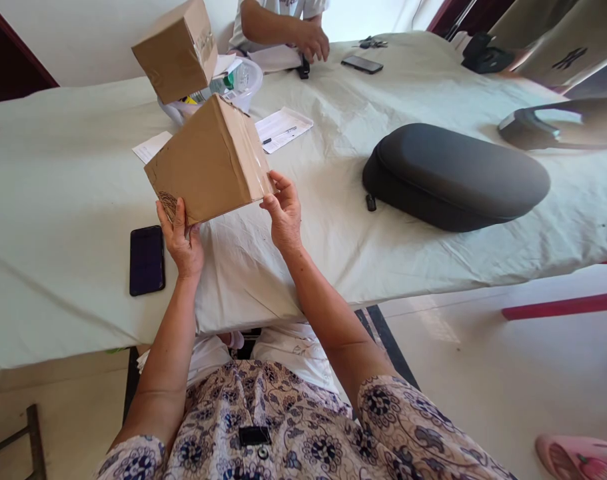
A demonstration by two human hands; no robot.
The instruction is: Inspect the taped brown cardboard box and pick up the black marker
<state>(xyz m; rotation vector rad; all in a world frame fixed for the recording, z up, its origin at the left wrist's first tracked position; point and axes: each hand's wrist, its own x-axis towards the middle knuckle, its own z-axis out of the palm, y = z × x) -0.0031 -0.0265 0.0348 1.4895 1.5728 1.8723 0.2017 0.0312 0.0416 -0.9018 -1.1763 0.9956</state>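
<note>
I've got both hands on it: L hand (pixel 182 239) under the low corner of a cardboard box (pixel 208 160), R hand (pixel 283 213) pinching the taped edge w/ fingers & thumb. Box is firmly grasped b/w them, tilted, up in the air just above the sheet-covered table (pixel 83 220). Phone (pixel 146 260) lies just beside L hand, black case (pixel 453 177) off to the right. Further back, 2nd box (pixel 176 52) sits tilted on a plastic tub (pixel 238 83), near papers (pixel 283 129) & a co-worker's hand (pixel 310 41).
</note>
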